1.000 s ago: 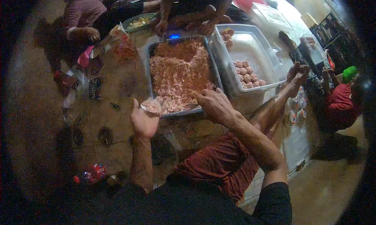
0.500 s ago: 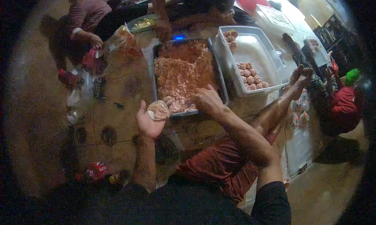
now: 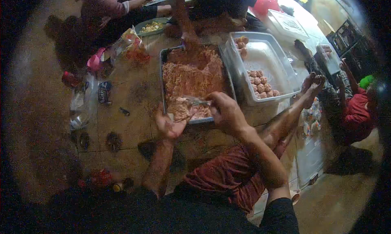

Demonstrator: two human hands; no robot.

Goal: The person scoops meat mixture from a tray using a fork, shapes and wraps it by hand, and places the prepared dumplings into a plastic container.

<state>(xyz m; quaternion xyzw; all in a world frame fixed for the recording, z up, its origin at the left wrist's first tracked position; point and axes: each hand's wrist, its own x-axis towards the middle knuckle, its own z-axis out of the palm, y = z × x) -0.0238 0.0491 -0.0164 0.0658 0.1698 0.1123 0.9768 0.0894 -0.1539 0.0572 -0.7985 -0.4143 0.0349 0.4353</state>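
Observation:
My left hand (image 3: 169, 127) cups a round pale wrapper with minced filling (image 3: 179, 111) on it, over the near left corner of the tray. In my right hand (image 3: 228, 113), closed fingers grip a fork (image 3: 196, 101), its tines at the filling on the wrapper; motion blurs them. Under and beyond both hands lies the dark tray (image 3: 202, 120), spread with reddish minced filling (image 3: 193, 81). The filling is piled higher toward the far side and scraped low near me.
A co-worker's hand (image 3: 189, 37) reaches to the tray's far edge. To the right stands a clear plastic bin (image 3: 291, 73) with several round balls (image 3: 260, 84). A bowl of yellowish pieces (image 3: 151, 27) sits at the back left. Bare feet (image 3: 313, 85) rest at the right.
My right hand has lifted the fork from the filling in the tray up to the wrapper. My left hand has moved right and tilted. The co-worker's arm has shifted to the right.

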